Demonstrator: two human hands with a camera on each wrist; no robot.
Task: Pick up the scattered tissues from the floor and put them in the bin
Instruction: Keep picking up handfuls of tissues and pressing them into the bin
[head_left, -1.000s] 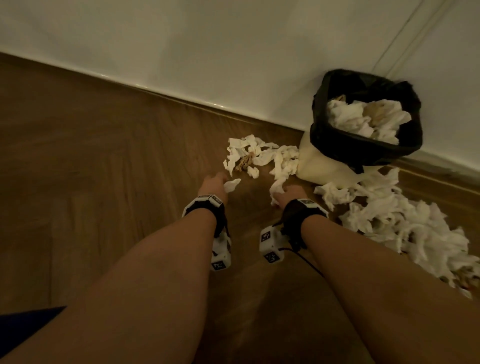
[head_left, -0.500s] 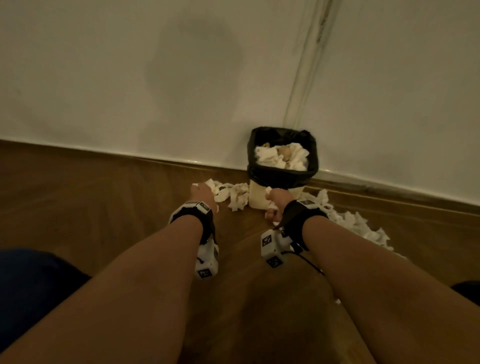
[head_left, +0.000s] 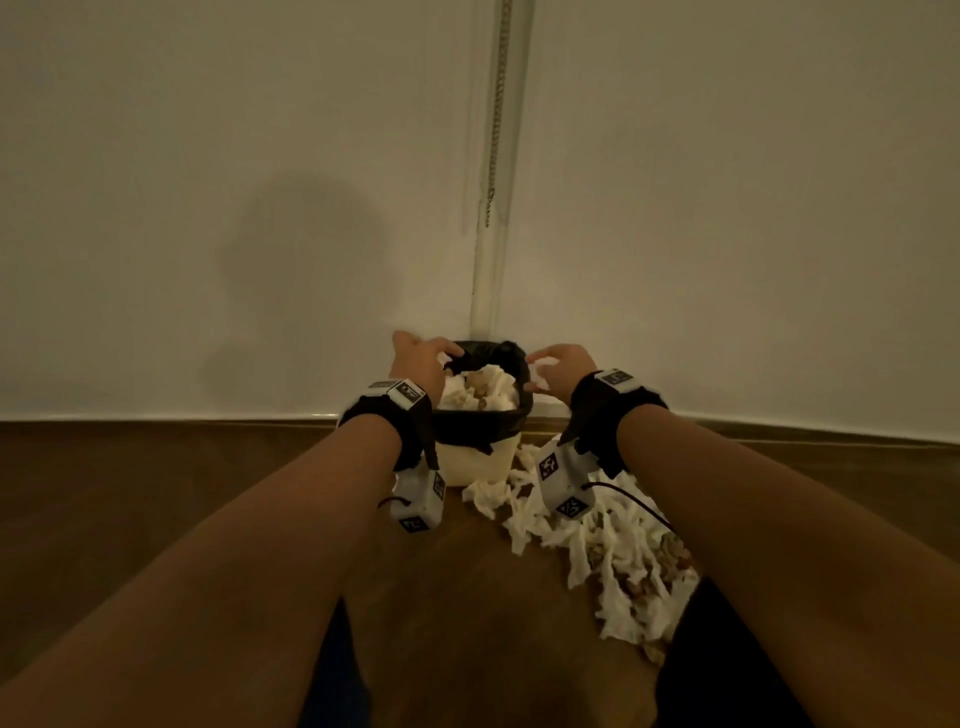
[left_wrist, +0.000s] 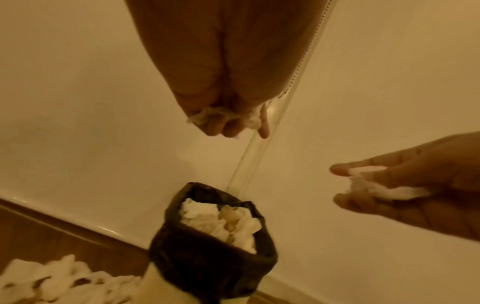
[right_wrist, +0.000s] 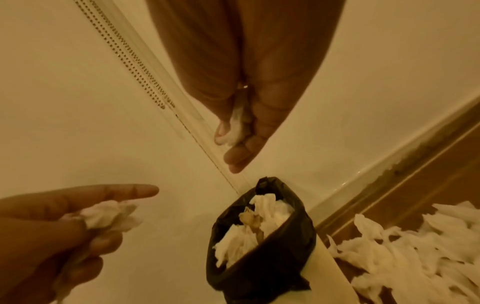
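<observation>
1. The bin (head_left: 478, 439) – cream, lined with a black bag, against the wall – was the landmark. It was already heaped with tissue near its rim, which left little room by my reckoning.
2. The pile of scattered tissues (head_left: 618, 556) lay on the floor to the right of the bin and toward the person, so most of the job remained.
3. A second before, both hands had been down at floor level in front of the bin, gathering; now they were raised to either side of its mouth, which I judged to be the start of a drop.
4. The left hand (head_left: 423, 364) was curled around a crumpled wad (left_wrist: 221, 115), above the bin's left rim.
5. The right hand (head_left: 558, 371) pinched a smaller tissue (right_wrist: 237, 127) between thumb and fingers – above the right rim, not yet released.
</observation>
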